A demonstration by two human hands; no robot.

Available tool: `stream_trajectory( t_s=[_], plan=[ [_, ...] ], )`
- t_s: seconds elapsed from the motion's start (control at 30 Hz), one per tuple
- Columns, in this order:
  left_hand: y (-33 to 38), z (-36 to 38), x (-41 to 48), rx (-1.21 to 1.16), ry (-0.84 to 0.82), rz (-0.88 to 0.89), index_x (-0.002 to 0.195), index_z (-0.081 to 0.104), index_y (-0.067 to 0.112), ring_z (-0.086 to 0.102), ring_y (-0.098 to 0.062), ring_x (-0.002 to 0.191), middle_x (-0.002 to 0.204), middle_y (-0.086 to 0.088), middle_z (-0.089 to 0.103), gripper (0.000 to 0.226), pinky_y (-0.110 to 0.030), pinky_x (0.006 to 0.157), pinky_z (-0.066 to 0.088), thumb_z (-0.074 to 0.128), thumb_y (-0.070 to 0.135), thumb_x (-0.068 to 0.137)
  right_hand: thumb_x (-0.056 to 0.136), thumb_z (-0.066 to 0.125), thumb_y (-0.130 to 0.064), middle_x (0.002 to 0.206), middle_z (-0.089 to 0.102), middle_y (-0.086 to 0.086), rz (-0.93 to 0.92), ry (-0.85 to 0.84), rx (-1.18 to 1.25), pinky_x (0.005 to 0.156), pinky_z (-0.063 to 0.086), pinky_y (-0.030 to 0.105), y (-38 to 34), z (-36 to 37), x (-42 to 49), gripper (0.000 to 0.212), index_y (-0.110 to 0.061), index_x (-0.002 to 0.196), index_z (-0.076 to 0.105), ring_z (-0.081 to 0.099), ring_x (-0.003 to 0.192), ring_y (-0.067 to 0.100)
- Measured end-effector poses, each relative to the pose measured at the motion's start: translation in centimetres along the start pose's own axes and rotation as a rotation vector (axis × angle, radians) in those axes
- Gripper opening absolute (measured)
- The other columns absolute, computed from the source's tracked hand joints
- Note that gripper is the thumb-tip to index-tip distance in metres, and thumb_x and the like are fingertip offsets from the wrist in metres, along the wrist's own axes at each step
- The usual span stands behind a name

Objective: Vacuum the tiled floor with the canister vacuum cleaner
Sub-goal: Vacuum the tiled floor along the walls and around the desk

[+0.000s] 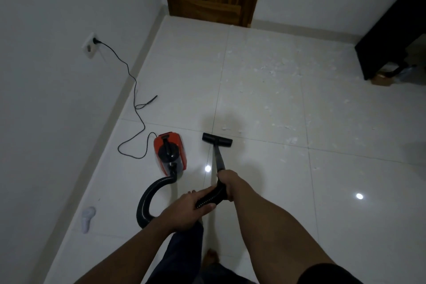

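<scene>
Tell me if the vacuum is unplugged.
No: the cord runs from the vacuum up to a plug seated in the wall socket.

Right of the red plastic canister vacuum cleaner (170, 153) lies the black T-shaped nozzle (217, 139); left of it, the thin black cord (144, 126); beyond it, scattered white scraps (274, 71).

No legible text, brand, number, sign anywhere. On red-and-black plastic canister vacuum cleaner (170, 152) any label too small, too blurred to read.
</scene>
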State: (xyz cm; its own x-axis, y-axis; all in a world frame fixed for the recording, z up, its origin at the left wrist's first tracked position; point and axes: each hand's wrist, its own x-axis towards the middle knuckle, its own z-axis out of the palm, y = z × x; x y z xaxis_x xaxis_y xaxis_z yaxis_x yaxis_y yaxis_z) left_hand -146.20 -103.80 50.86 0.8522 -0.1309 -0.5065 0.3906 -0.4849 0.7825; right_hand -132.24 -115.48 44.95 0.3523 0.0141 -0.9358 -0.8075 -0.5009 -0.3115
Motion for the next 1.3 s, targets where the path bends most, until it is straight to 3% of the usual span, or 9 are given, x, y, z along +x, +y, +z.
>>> stream_trajectory(
  t_s=[0.2,0.3,0.47,0.63,0.77,0.87,1.0,1.13,1.3],
  plan=[
    [0.1,-5.3,6.9,-0.069,-0.012,0.001,0.144,0.029,0.055,0.056,-0.002,0.065,0.077,0.010,0.061,0.053,-0.020,0.061,0.049,0.053,0.047,0.098,0.100,0.046,-0.019,0.107,0.064,0.019,0.023,0.028,0.024,0.055,0.056,0.036,-7.2,-0.2,4.8,0.039,-0.002,0.135,0.047,0.065,0.083,0.032],
    [0.9,-8.3,9.9,-0.079,-0.015,-0.004,0.144,0.028,0.054,0.053,0.003,0.060,0.069,0.011,0.056,0.051,-0.015,0.055,0.046,0.051,0.046,0.099,0.099,0.046,-0.019,0.107,0.065,0.019,0.012,0.047,0.044,0.059,0.057,0.036,-11.3,-0.2,6.9,0.039,-0.002,0.134,0.048,0.066,0.085,0.032],
    [2.6,-13.7,14.9,-0.020,-0.072,0.001,0.150,0.027,0.046,0.053,0.005,0.056,0.073,0.013,0.056,0.057,-0.011,0.051,0.043,0.052,0.046,0.099,0.099,0.047,-0.019,0.104,0.063,0.017,0.006,0.046,0.031,0.050,0.052,0.032,-17.0,-1.2,8.9,0.041,-0.003,0.137,0.046,0.063,0.076,0.029],
    [4.4,-17.6,19.3,-0.092,-0.119,0.001,0.149,0.031,0.042,0.055,0.005,0.053,0.077,0.010,0.060,0.064,-0.014,0.056,0.046,0.062,0.027,0.095,0.100,0.049,-0.018,0.090,0.062,0.014,0.018,0.039,0.037,0.050,0.052,0.031,-22.6,-2.8,10.5,0.041,-0.003,0.137,0.047,0.061,0.067,0.026],
    [6.4,-19.9,23.6,-0.137,-0.122,-0.025,0.147,0.030,0.042,0.056,0.012,0.054,0.080,0.016,0.057,0.062,-0.008,0.053,0.044,0.061,0.023,0.097,0.100,0.047,-0.015,0.088,0.060,0.012,-0.005,0.040,0.013,0.051,0.053,0.030,-27.0,-4.6,13.2,0.041,-0.005,0.140,0.044,0.059,0.066,0.022],
    [7.3,-21.3,26.6,-0.187,-0.121,-0.059,0.147,0.034,0.046,0.058,0.004,0.057,0.080,0.011,0.063,0.061,-0.012,0.053,0.046,0.062,0.028,0.096,0.099,0.048,-0.013,0.098,0.059,0.013,-0.048,0.049,-0.046,0.063,0.054,0.033,-30.1,-5.5,15.5,0.045,-0.002,0.143,0.042,0.057,0.071,0.022],
    [9.1,-24.3,33.1,-0.242,-0.106,-0.105,0.140,0.037,0.057,0.057,-0.004,0.061,0.078,0.006,0.065,0.057,-0.018,0.053,0.048,0.063,0.034,0.094,0.098,0.047,-0.016,0.125,0.059,0.017,-0.114,0.037,-0.185,0.089,0.056,0.038,-36.9,-7.7,19.4,0.051,-0.001,0.146,0.041,0.061,0.097,0.027],
    [10.7,-26.6,38.5,-0.277,-0.068,-0.179,0.136,0.039,0.063,0.061,-0.011,0.066,0.101,-0.002,0.072,0.057,-0.025,0.055,0.051,0.065,0.039,0.091,0.096,0.045,-0.017,0.121,0.061,0.016,-0.113,0.045,-0.205,0.090,0.057,0.040,-42.8,-9.1,22.0,0.051,-0.006,0.145,0.043,0.064,0.106,0.031],
    [11.7,-29.4,43.2,-0.279,-0.033,-0.235,0.136,0.040,0.057,0.069,-0.012,0.079,0.111,0.005,0.070,0.056,-0.028,0.076,0.057,0.065,0.033,0.092,0.094,0.043,-0.018,0.121,0.059,0.013,-0.092,0.080,-0.198,0.090,0.057,0.045,-47.9,-9.7,24.3,0.055,-0.010,0.149,0.039,0.063,0.103,0.030]
  ],
)
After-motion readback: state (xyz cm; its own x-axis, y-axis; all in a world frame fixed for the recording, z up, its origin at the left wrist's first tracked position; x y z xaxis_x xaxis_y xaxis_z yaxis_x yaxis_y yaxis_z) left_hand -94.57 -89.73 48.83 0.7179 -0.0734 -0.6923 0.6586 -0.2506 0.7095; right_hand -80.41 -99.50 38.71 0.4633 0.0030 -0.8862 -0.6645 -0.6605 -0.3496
